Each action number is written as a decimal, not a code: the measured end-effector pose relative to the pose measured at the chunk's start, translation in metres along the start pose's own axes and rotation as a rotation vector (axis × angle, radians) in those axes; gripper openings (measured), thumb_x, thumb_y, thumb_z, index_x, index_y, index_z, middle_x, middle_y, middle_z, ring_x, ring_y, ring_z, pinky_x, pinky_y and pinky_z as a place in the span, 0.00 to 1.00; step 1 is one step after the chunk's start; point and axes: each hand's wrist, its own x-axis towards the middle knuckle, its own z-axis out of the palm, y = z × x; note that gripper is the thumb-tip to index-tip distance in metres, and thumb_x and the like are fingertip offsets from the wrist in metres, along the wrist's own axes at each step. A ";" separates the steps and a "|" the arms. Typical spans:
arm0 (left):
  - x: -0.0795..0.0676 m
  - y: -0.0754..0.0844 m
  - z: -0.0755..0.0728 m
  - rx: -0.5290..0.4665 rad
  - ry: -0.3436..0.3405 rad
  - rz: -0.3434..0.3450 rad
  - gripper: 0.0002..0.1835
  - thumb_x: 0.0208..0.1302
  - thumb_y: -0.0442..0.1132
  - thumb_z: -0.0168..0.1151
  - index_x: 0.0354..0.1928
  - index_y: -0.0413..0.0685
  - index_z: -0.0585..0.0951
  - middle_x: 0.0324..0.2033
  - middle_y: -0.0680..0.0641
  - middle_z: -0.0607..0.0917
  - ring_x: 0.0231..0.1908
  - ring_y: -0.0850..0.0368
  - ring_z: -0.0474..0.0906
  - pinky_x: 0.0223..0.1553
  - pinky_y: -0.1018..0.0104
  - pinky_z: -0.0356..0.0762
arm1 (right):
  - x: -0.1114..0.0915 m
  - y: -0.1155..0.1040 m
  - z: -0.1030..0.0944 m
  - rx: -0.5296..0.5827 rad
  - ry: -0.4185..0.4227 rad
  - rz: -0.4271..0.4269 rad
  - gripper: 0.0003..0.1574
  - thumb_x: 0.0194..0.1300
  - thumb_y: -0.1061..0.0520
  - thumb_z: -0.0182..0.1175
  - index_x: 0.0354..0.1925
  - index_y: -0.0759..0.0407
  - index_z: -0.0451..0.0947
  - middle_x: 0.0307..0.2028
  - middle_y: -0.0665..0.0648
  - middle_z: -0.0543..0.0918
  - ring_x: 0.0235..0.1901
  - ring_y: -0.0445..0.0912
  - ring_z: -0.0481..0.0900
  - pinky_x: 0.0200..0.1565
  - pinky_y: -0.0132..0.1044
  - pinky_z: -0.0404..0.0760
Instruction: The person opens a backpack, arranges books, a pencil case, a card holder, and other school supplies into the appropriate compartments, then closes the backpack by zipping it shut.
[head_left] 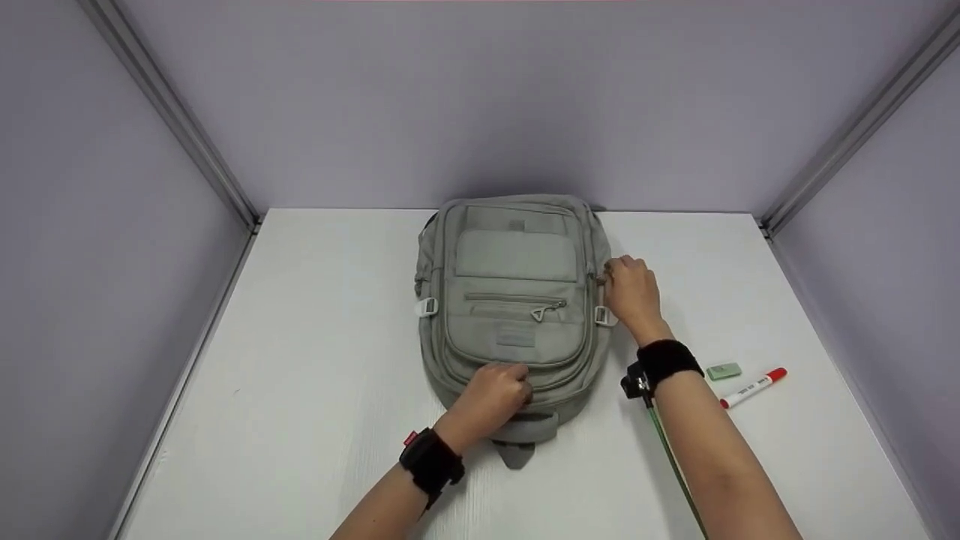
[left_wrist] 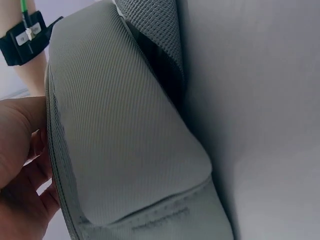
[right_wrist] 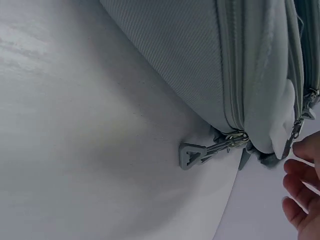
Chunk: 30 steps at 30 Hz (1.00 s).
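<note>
So there's a gray-green backpack [head_left: 517,255] lying front side up on a white table [head_left: 322,337], around the middle and close to the back wall [head_left: 525,97], its loop handle [head_left: 532,429] pointing at the person. The left hand [head_left: 491,394] is at that near end, fingers curled over the bag's edge and gripping the fabric there. The right hand [head_left: 634,292] is over on the bag's right side, just above a white side buckle [head_left: 602,316], and it's pinching a side zipper pull [right_wrist: 294,134] — fingertips right on the dark tab in the right wrist view, other fingers bent loosely below. That same view also shows a chunky triangular pull [right_wrist: 191,155] hanging off another zipper near the tabletop. There's a short horizontal zipper [head_left: 514,299] across the bag's front, too.

Both wrists have black bands [head_left: 433,463], and a green cable [head_left: 675,465] runs down from the right one. Off to the right of that band sit a small green block [head_left: 724,371] — can't read what's on it — and a white marker with red ends [head_left: 754,388], near each other but not touching.
</note>
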 end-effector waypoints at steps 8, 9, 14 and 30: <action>0.001 -0.021 -0.005 0.052 0.079 -0.136 0.07 0.60 0.39 0.71 0.34 0.48 0.82 0.40 0.47 0.76 0.40 0.51 0.75 0.43 0.57 0.74 | 0.006 -0.008 -0.002 0.244 -0.111 0.064 0.30 0.66 0.73 0.45 0.66 0.72 0.65 0.64 0.71 0.69 0.64 0.63 0.67 0.63 0.53 0.65; 0.001 -0.025 -0.007 0.060 0.069 -0.167 0.11 0.58 0.43 0.73 0.38 0.48 0.82 0.44 0.45 0.77 0.44 0.49 0.75 0.47 0.55 0.74 | 0.007 -0.009 -0.002 0.276 -0.133 0.074 0.31 0.66 0.74 0.43 0.68 0.72 0.62 0.65 0.71 0.67 0.65 0.63 0.65 0.65 0.52 0.62; -0.005 -0.043 -0.011 0.038 -0.068 -0.357 0.42 0.49 0.65 0.73 0.64 0.53 0.75 0.66 0.38 0.65 0.68 0.37 0.58 0.65 0.43 0.59 | 0.011 -0.014 0.000 0.364 -0.231 0.081 0.34 0.68 0.74 0.38 0.72 0.73 0.54 0.68 0.71 0.63 0.69 0.62 0.59 0.68 0.51 0.56; -0.010 -0.059 -0.005 0.061 -0.136 -0.451 0.48 0.54 0.74 0.59 0.73 0.59 0.65 0.72 0.34 0.55 0.72 0.34 0.47 0.68 0.41 0.50 | 0.013 -0.016 0.001 0.433 -0.252 0.078 0.27 0.67 0.70 0.54 0.64 0.69 0.71 0.54 0.69 0.78 0.46 0.58 0.79 0.40 0.48 0.81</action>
